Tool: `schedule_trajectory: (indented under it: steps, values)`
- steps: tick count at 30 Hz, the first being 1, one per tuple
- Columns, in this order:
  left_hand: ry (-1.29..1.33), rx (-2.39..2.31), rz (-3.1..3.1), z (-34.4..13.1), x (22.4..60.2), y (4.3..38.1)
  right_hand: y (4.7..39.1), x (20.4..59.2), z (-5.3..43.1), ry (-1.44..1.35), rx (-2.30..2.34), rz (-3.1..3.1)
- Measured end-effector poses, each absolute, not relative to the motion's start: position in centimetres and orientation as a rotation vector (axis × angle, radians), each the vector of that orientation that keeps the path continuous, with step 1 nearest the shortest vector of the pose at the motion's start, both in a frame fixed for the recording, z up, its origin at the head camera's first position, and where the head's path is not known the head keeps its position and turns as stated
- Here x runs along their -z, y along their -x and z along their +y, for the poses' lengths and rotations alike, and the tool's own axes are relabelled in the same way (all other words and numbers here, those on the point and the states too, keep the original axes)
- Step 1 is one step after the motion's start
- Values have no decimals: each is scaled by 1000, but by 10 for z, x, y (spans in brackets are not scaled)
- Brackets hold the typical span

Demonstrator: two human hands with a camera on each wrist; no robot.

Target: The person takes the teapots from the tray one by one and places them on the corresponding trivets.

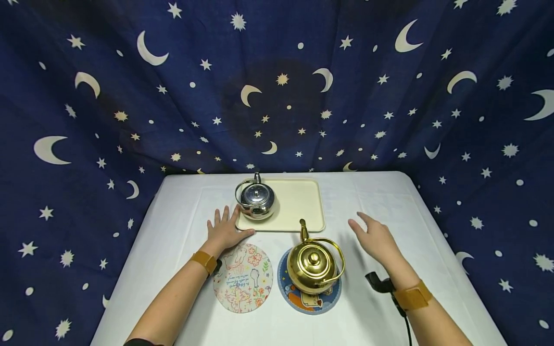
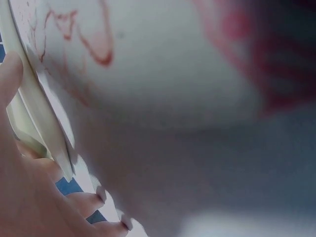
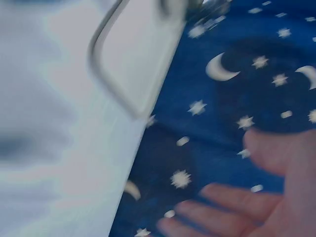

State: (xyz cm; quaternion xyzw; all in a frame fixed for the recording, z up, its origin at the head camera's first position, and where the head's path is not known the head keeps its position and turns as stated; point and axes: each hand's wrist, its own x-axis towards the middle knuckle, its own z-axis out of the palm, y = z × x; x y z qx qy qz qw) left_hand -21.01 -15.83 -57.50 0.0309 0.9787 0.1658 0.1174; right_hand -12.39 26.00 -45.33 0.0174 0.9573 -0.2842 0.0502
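Observation:
A silver teapot [image 1: 257, 198] stands on the left part of a cream tray [image 1: 300, 204]. At the tray's front left corner my left hand [image 1: 224, 231] lies with its fingers spread, the thumb along the front edge; in the left wrist view its fingers [image 2: 85, 203] are beside the tray rim [image 2: 42, 116]. A gold teapot [image 1: 313, 266] sits on a blue round mat [image 1: 289, 293], spout toward the tray. Right of that pot, my right hand [image 1: 377, 239] hovers above the table with fingers extended, holding nothing. Its fingers [image 3: 222, 210] show loosely apart in the right wrist view.
A round patterned mat [image 1: 243, 278] with pink drawings lies left of the blue one, under the left wrist. White cloth covers the table [image 1: 363, 190]. A dark blue curtain [image 1: 285, 86] with moons and stars hangs behind and at both sides.

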Motion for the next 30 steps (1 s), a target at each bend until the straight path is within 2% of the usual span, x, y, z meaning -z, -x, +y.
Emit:
schedule_trajectory:
  steps: [7,11,18,30]
  values:
    - [-95,-498,2864,-159,574,209,195,486,279,162,726,2982]
    - [-85,-494,2857,-159,574,208,217,513,271,274,680,2887]
    - [-78,-496,2853,-160,575,207,225,547,249,381,636,2802]
    - [-104,-501,2882,-158,573,207,223,568,238,369,587,2786]
